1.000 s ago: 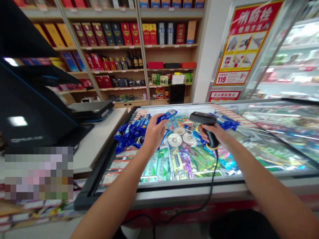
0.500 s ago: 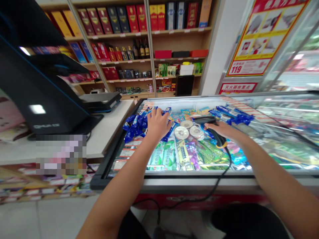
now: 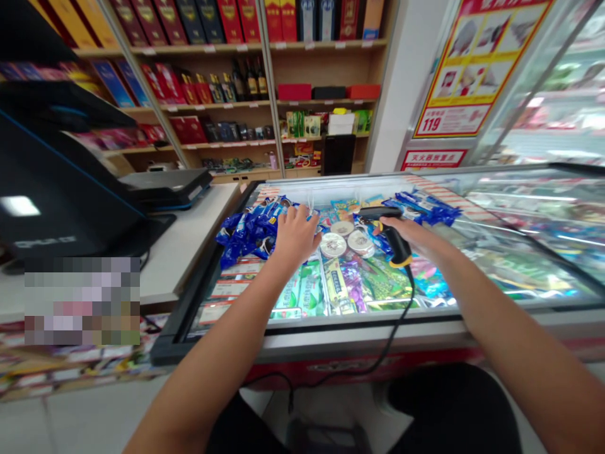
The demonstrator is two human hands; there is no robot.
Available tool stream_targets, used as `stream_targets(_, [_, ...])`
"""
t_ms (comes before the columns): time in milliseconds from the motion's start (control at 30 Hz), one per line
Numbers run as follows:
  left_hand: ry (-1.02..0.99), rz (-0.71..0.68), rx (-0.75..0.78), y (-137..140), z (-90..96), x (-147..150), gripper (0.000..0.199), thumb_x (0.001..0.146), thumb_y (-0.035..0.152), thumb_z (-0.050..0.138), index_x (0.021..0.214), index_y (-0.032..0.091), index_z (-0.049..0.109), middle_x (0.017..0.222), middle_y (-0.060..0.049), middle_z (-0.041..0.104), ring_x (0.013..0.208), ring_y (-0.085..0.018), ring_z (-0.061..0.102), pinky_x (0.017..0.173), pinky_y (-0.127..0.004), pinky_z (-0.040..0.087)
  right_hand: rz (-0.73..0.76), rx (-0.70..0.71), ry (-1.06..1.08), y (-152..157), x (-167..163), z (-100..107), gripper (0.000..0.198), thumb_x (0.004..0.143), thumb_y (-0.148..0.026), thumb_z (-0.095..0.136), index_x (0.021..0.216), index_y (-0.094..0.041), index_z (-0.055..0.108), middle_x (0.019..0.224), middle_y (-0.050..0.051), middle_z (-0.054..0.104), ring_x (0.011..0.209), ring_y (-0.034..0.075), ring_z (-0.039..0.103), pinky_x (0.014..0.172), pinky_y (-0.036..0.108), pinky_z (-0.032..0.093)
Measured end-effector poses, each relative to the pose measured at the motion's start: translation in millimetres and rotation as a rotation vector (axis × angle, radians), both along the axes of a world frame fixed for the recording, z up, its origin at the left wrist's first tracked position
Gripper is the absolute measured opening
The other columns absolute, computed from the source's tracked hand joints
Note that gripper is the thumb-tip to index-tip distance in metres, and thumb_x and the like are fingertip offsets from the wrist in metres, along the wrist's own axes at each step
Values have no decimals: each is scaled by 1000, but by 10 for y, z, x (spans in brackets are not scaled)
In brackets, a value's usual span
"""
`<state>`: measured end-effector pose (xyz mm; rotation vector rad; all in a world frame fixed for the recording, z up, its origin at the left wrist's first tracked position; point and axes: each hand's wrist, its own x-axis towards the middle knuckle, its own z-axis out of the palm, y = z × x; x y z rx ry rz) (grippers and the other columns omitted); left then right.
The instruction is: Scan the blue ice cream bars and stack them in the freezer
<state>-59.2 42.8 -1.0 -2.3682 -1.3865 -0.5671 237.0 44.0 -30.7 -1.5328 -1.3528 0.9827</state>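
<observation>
My left hand [image 3: 297,234] rests at the right side of a pile of blue-wrapped snack packets [image 3: 255,228], palm down, fingers a little apart and thumb held out. Its palm side is hidden, and no packet shows clearly gripped in it. My right hand [image 3: 409,233] is closed around the handle of a black and yellow barcode scanner [image 3: 397,247], above the glass top of a display freezer [image 3: 368,333]. Three round tins or lids [image 3: 333,245] lie between my hands. A second group of blue packets [image 3: 425,207] is beyond my right hand.
The scanner's black cable [image 3: 388,350] hangs over the freezer's front edge. A counter [image 3: 198,243] with a dark checkout machine [image 3: 61,189] and a flat scale [image 3: 172,186] stands at left. Shelves of boxes and bottles [image 3: 203,47] line the back. Colourful packages show under the glass.
The view has turned slightly, moving the scene left. A blue packet beside my left thumb no longer shows there, and the left pile looks more gathered. My right hand still holds the scanner, now more upright.
</observation>
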Motion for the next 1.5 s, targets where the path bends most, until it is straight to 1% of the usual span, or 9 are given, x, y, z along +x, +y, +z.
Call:
stream_targets(167, [-504,-331,-381,-150,-105,306,47,96,39,55,138,17,53,122,-15,65,108,-28,62,95,-41,48,88,-128,456,-206,-223,235,32,95,-48,54,99,-21,71,75,3,72,61,19,65,56,29,55])
stream_targets(300, [-904,-418,-750,-212,-265,547,84,87,54,66,153,15,33,130,-18,63,86,-22,66,81,-37,52,320,-60,579,-347,-331,274,34,90,-46,58,111,-23,71,100,6,77,91,25,73,85,38,60])
stream_targets(400, [-1093,-380,-831,-133,-305,545,62,82,42,74,135,15,54,102,-10,71,75,-19,63,73,-33,49,444,-36,581,-389,-351,269,41,84,-48,62,117,-26,69,116,7,75,117,30,67,101,46,53])
stream_targets(500, [-1247,-265,-901,-33,-267,449,25,82,36,73,95,16,67,71,-4,64,65,-17,57,62,-29,43,445,-26,511,-402,-334,307,46,82,-53,60,116,-24,68,117,11,74,122,33,64,96,49,54])
stream_targets(667, [-1468,-180,-1129,-9,-169,385,22,90,40,59,88,19,63,82,-7,69,63,-15,53,60,-27,39,396,-24,444,-396,-283,356,46,78,-54,60,112,-22,67,101,11,74,86,28,70,72,39,56])
stream_targets(767, [-1643,-239,-1252,-30,-112,393,22,92,40,52,100,21,58,91,-6,71,59,-13,51,60,-26,38,420,7,497,-351,-261,307,37,76,-50,69,99,-21,63,67,1,61,49,15,52,49,28,42])
stream_targets(867, [-1748,-250,-1248,-18,-62,370,21,90,38,53,100,20,56,89,-5,70,56,-11,51,57,-25,35,412,96,417,-286,-242,233,32,79,-48,72,85,-20,58,56,-5,48,41,10,40,41,24,29])
stream_targets(1033, [-1810,-266,-1115,45,-25,312,15,86,34,55,92,20,53,89,-4,68,52,-9,51,51,-23,33,390,147,198,-224,-188,151,35,86,-46,70,74,-20,51,57,-4,50,41,9,44,41,24,28])
stream_targets(1500, [-1835,-295,-1122,58,-2,282,14,83,32,58,86,20,52,81,-1,66,50,-8,49,48,-22,31,478,176,320,-216,-125,153,32,84,-48,71,83,-21,53,59,-4,49,42,11,43,41,25,31])
